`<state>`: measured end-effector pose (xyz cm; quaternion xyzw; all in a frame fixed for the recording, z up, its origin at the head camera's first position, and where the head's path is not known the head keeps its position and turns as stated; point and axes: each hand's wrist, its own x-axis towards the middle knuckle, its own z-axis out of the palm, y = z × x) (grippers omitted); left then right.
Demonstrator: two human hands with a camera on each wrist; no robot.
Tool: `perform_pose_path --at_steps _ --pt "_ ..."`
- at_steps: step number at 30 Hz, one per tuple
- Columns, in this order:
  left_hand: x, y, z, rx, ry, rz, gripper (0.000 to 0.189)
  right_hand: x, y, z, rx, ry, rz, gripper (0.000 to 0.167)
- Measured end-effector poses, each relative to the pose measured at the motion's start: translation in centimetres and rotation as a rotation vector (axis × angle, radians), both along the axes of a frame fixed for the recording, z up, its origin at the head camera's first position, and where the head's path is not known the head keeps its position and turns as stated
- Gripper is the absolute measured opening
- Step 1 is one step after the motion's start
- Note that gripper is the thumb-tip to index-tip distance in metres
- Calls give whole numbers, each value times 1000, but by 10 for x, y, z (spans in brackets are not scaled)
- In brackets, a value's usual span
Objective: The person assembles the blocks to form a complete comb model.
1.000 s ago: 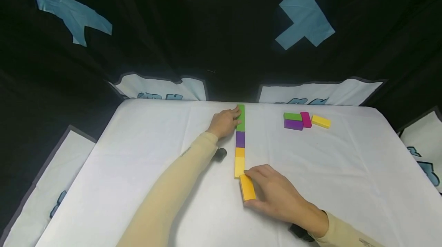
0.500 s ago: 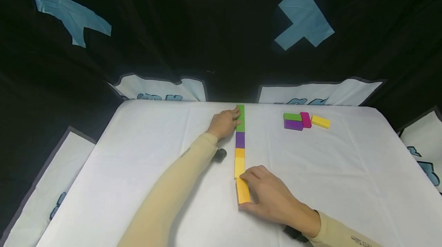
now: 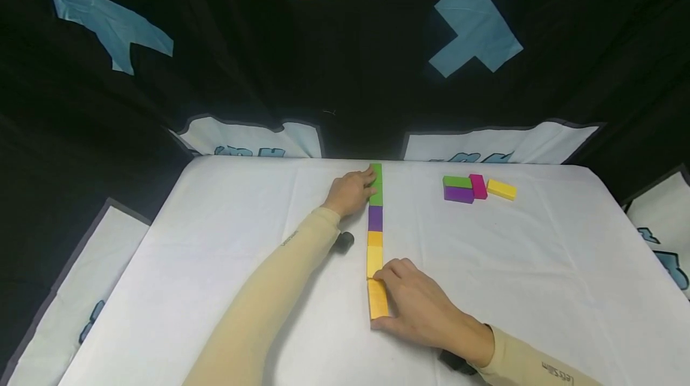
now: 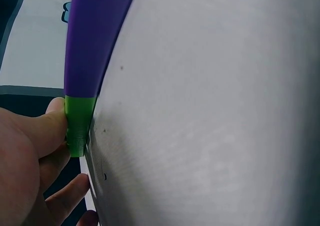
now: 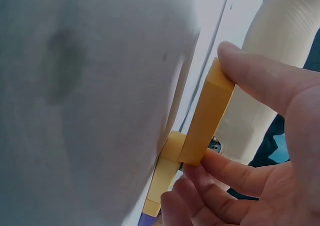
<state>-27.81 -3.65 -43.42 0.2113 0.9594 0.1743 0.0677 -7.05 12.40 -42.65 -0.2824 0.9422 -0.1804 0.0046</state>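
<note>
A straight row of coloured blocks runs down the white table. My left hand (image 3: 347,193) is at its far end, thumb and fingers touching the left side of the green blocks (image 3: 378,195); other fingers spread out in the left wrist view. After the green come a purple block (image 3: 375,219) and yellow blocks (image 3: 374,261). At the near end my right hand (image 3: 426,305) pinches an orange-yellow block (image 3: 378,300) lengthwise, thumb on its near end and fingers on its far end. That block lines up with the row, its far end right at the last yellow block.
Right of the row, near the table's back edge, sit a green block (image 3: 456,182), a purple block (image 3: 459,195), a magenta block (image 3: 477,187) and a yellow block (image 3: 501,189). A dark cloth (image 3: 345,74) hangs behind the white table (image 3: 226,224).
The right hand has moved slightly left with the orange-yellow block, turning it from a slant into line with the row. The left hand has stayed at the green blocks.
</note>
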Motion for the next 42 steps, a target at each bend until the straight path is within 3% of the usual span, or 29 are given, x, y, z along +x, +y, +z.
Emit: perform_pose_path --at_steps 6,18,28,34,42 --pt "0 0 -1 -3 3 6 50 -2 -2 0 33 -13 -22 68" --pt "0 0 -1 -12 0 1 51 -3 -4 1 55 13 9 71" --pt "-1 0 -2 -6 2 -1 50 -5 -4 1 58 -25 1 73" --pt "-1 1 -2 -1 -6 7 51 -4 4 4 26 -39 -18 63" --pt "-1 0 -2 1 -3 4 51 -1 10 6 -4 -6 72 50"
